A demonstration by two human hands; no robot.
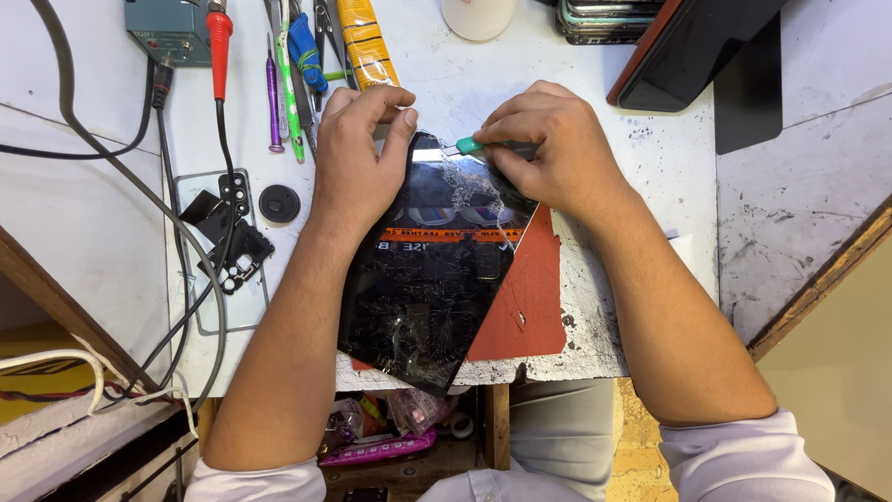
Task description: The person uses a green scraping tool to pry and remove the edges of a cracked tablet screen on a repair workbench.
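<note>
While pried, cracked tablet [429,288] underhand.

we are at an electronics repair workbench: a scuffed white bench top [650,186], a soldering iron [219,46] with its station [167,28], a row of screwdrivers and tweezers [293,65], and a stack of phones [604,19].

Both forearms reach far, converging; left hand [358,153] palm down, fingers curled, thumb extended; right hand [548,149] fingers pinched together
</note>
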